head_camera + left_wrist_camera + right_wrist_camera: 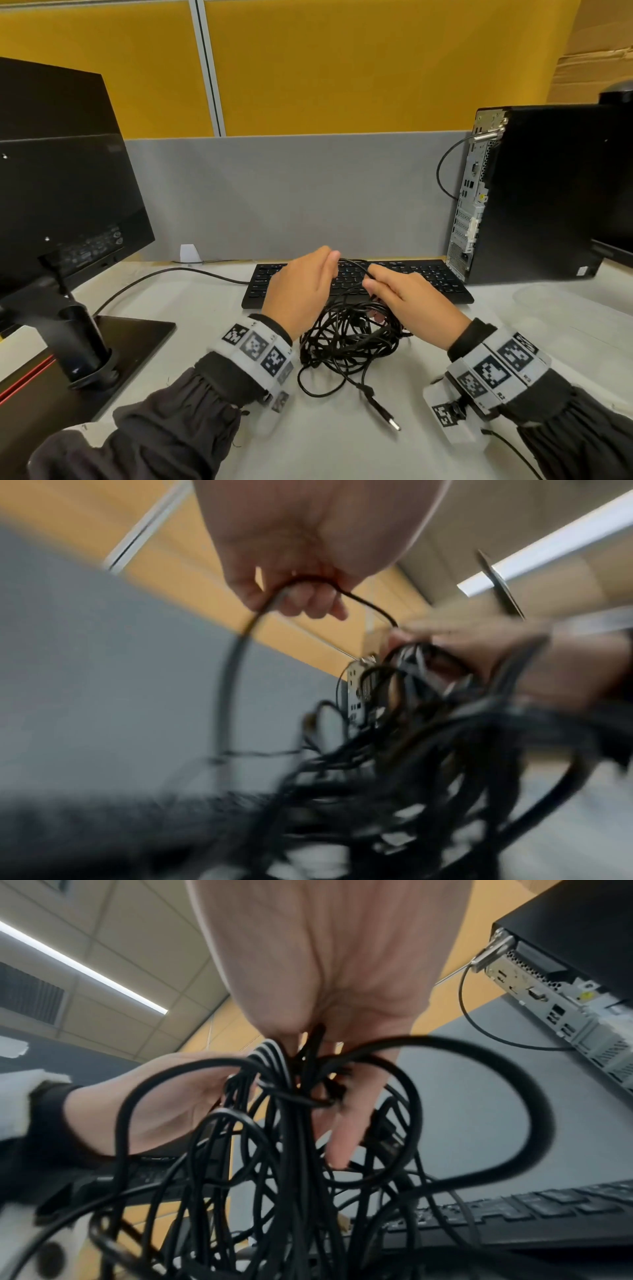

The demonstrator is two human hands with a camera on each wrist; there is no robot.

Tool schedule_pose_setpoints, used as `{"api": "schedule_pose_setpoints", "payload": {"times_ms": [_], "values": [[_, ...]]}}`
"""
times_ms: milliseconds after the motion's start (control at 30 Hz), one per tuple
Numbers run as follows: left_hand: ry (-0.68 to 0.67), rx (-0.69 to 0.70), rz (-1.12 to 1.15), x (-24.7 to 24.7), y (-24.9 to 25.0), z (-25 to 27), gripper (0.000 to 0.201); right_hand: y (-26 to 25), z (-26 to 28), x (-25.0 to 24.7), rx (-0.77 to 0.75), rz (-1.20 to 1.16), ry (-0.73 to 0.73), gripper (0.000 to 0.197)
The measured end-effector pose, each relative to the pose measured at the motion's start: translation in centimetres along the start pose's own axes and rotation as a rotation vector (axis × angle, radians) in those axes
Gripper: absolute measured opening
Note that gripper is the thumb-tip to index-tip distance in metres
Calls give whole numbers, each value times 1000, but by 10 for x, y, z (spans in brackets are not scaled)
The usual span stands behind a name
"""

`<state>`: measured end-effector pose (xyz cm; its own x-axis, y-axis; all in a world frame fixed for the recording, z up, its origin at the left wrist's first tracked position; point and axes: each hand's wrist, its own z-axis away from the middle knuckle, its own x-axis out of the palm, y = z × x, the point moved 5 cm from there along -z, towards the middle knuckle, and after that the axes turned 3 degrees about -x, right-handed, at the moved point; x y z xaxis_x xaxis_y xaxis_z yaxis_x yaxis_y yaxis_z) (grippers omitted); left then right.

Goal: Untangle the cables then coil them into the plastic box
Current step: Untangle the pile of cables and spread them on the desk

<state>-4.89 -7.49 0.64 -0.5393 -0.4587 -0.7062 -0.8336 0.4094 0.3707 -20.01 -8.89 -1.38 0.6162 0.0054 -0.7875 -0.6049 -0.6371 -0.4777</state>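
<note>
Holding a tangle of black cables [349, 337] at the lower centre of the head view, both hands lift strands above the worktop [212, 346].

No brand or label is legible; only square coded markers show on the wristbands [255, 346]. The left hand [298, 291] pinches one thin loop; the right hand [407, 301] grips several bunched strands. A USB plug [385, 413] trails toward the bottom, in front of the keyboard [428, 281].

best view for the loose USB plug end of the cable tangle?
Head view: the USB plug lies sharp on the desk, near side of the cable tangle, untouched by either hand. Neither wrist view plainly shows it; the left is blurred.
</note>
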Motion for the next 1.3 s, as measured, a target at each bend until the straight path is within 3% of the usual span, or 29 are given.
{"api": "schedule_pose_setpoints", "payload": {"times_ms": [100, 233, 400, 533, 633, 733, 767, 867, 933, 1000, 1067, 1133, 1200, 1300], "values": [[146, 206, -383, -2, 9, 2, 34, -5, -4, -1, -1, 24, 2, 28], [226, 334, -560, 5, 12, 8, 15, -8, -7, 3, -8, -70, -9, 17], [152, 460, -573, 9, 21, 12, 11, -8, -6, 3, -55, -57, -21, 21], [42, 483, -549, 11, 13, 14, 19, 1, -2, 8, -1, 109, -183, 30], [-46, 378, -463, 14, 9, 18, 23, 0, -1, 11, 5, 105, -274, 26], [19, 121, -218, 0, -7, 14, 6, 14, 10, 14, 38, 92, -383, 9], [68, 14, -96, -10, -15, 9, 11, 22, 16, 14, 62, 82, -401, 6], [140, -44, -46, -35, -27, -3, 24, 40, 28, 8, 162, -94, -285, 18], [49, -71, -163, -36, -32, -6, 25, 41, 29, 6, 172, -103, -234, 13], [-89, -200, -123, -28, -47, -8, 25, 38, 31, 6, 161, -55, -274, 12], [-224, -464, 201, -19, -69, -3, 27, 35, 37, 9, 198, -59, -374, 36], [-279, -695, 583, -14, -77, 8, 26, 32, 41, 16, 208, -37, -483, 72], [-289, -731, 680, -11, -75, 14, 25, 29, 43, 25, 190, 69, -573, 99], [-292, -682, 579, -11, -70, 16, 26, 26, 44, 32, 197, 169, -605, 94]]}}
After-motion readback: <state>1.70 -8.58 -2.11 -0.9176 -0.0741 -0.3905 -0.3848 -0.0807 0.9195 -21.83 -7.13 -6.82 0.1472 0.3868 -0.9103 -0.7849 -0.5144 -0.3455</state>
